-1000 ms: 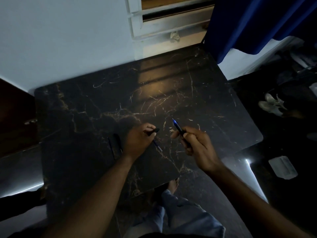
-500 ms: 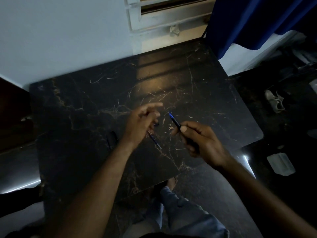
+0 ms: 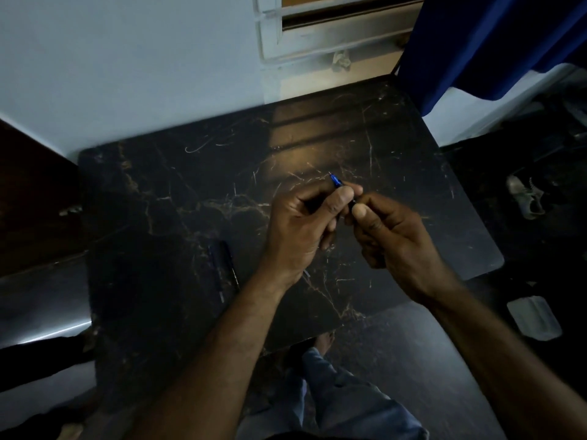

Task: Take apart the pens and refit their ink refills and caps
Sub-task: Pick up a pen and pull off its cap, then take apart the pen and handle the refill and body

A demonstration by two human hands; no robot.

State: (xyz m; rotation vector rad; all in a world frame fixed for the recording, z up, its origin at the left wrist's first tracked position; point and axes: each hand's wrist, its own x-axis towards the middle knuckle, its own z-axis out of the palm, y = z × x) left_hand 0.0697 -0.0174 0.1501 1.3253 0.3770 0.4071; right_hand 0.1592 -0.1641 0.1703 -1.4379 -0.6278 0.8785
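At frame centre, the fingers (image 3: pixel 341 200) of the left hand (image 3: pixel 298 227) and right hand (image 3: pixel 394 239) pinch one blue pen (image 3: pixel 336 181) above the desk (image 3: pixel 158 201); two dark pens (image 3: pixel 225 268) lie left of them.

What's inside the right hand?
A pen, its blue tip sticking out past the left hand's pinch. The right hand covers the rest of the barrel.

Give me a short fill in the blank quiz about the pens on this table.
1. The pen gripped by the left hand and right hand has a ___ front end.
2. Spare pens lie on the table, to the ___ of the left hand.
3. The curtain hangs by the table's far ___ corner.
Missing words: blue; left; right.
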